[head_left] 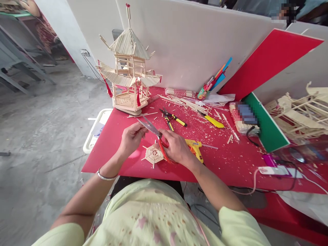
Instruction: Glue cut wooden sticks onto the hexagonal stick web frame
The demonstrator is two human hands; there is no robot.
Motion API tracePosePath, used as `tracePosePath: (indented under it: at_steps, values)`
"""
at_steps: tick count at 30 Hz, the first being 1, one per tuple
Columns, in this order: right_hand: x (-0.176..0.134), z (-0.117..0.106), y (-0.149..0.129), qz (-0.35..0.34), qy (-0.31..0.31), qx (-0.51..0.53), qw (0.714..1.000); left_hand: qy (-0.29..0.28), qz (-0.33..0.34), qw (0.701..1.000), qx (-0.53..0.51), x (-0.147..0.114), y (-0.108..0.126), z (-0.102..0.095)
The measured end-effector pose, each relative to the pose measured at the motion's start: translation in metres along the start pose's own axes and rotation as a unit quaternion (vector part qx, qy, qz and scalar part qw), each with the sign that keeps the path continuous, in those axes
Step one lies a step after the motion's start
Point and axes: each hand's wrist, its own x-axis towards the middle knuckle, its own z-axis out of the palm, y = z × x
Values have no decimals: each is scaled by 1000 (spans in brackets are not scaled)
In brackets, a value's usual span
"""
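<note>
1. The red-topped table (109, 147) spreads out in front of me, strewn with pale shavings and offcuts.
2. At its far left stands the two-roofed stick pagoda (126, 80), upright, with red tassels hanging from its lower roof corners.
3. Off to my right is another wooden stick model (287, 109), behind the tilted green panel (269, 126).
4. A loose pile of thin wooden sticks (184, 104) lies beyond my tools, near the pen cup (202, 93).
5. My right hand (176, 145) is clamped on the red handles of the scissors (152, 127), which I hold above the table, blades pointing away and to the left.
6. My left hand (131, 139) is just beside the blades, thumb and fingertips drawn together; I cannot tell what, if anything, is pinched there.
7. The yellow glue gun (195, 147) lies on its side to the right, partly behind my right hand.
8. Farther off lie the yellow utility knife (214, 121) and the black-and-yellow pliers (169, 115).
9. Smallest is the hexagonal stick web (153, 154), flat on the table, below and between my hands, with short spokes poking past its rim.
</note>
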Motion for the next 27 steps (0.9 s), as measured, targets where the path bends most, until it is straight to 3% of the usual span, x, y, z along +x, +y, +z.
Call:
tracePosePath:
  at_steps: [6,11,14,19,27]
  values:
    - [7,6,8,5,14,-25,1000,-4,3,1000,16,12,-4,6]
    - [10,17,22,46,5,-44,998,-5,-52,996,-73,21,-14,20]
    - [11,13,25,54,26,-26,998,1,-89,989,-120,24,-21,25]
    - [9,1,23,66,40,-48,996,11,-147,964,-221,24,-29,23]
    - [6,27,0,75,38,-66,994,48,-181,924,-334,17,-15,31]
